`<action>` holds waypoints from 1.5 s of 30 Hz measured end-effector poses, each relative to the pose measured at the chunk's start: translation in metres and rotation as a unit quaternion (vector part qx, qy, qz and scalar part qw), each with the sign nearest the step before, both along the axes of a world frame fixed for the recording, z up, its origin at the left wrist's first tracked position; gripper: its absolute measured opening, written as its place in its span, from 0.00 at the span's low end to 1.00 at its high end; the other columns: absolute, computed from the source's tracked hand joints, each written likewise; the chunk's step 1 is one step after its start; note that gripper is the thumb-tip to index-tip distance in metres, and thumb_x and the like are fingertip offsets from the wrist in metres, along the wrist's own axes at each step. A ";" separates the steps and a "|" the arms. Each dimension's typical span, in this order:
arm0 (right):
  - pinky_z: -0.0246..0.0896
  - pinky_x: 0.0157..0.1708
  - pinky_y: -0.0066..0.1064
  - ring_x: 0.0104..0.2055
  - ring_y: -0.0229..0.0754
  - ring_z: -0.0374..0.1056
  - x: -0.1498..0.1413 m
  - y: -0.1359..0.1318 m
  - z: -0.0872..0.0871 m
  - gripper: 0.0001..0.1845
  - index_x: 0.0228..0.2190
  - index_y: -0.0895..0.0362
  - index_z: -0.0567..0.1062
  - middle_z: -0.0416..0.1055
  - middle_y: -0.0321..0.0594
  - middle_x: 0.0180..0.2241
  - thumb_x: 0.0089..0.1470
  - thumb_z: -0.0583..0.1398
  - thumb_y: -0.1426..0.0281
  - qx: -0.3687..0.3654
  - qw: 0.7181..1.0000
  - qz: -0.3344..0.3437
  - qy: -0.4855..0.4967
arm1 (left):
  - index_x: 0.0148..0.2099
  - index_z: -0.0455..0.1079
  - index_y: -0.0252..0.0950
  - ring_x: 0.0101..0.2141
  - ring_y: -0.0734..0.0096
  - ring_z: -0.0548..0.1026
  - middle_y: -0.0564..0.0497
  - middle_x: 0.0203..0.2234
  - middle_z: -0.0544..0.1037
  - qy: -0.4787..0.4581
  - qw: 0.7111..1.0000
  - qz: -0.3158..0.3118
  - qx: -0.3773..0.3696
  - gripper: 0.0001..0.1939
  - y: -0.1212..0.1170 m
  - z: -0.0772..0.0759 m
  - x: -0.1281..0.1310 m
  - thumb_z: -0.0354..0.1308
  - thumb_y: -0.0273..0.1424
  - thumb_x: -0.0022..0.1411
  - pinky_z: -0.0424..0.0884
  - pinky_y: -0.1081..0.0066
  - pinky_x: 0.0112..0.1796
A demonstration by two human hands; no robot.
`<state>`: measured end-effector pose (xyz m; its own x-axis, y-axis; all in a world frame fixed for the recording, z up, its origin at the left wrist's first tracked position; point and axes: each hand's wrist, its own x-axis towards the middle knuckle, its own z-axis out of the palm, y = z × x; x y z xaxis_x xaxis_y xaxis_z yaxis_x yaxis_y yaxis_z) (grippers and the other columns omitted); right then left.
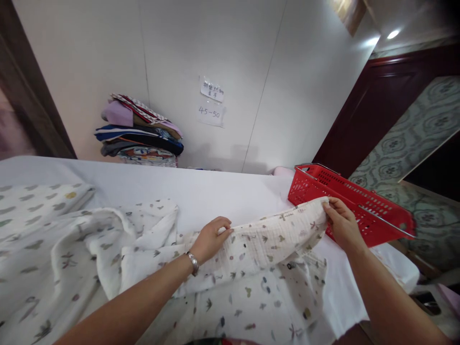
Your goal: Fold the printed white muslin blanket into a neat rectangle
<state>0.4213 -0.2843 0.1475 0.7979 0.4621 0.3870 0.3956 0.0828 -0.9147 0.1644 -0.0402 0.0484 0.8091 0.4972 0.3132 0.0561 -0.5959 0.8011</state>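
Observation:
A white gauze cloth with small printed plants and shapes spreads across the front of the table in loose folds. My left hand, with a silver bracelet at the wrist, pinches its upper edge near the middle. At the right, my right hand grips a corner of the same cloth between thumb and fingers. The edge between both hands is raised and fairly straight, and the lower part drapes down onto the table. Bunched folds of the cloth lie to the left of my left arm.
A red plastic basket with metal handles stands right behind my right hand. Folded fabrics are piled against the wall at the table's far edge. Another folded white cloth lies at left. Paper labels are stuck on the wall.

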 end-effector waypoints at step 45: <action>0.57 0.24 0.26 0.25 0.35 0.61 0.033 -0.002 0.000 0.16 0.28 0.53 0.73 0.68 0.33 0.26 0.34 0.68 0.61 0.059 0.993 -0.078 0.058 | 0.50 0.67 0.44 0.42 0.67 0.72 0.53 0.44 0.76 0.060 0.990 -0.088 0.089 0.17 -0.010 0.009 -0.049 0.42 0.38 0.66 0.65 0.70 0.43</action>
<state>0.4547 -0.2860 0.1477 0.8989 0.2851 0.3328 0.3050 0.1385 -0.9422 0.1159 -0.0500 0.0572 0.9150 0.2906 0.2798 0.0273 -0.7366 0.6758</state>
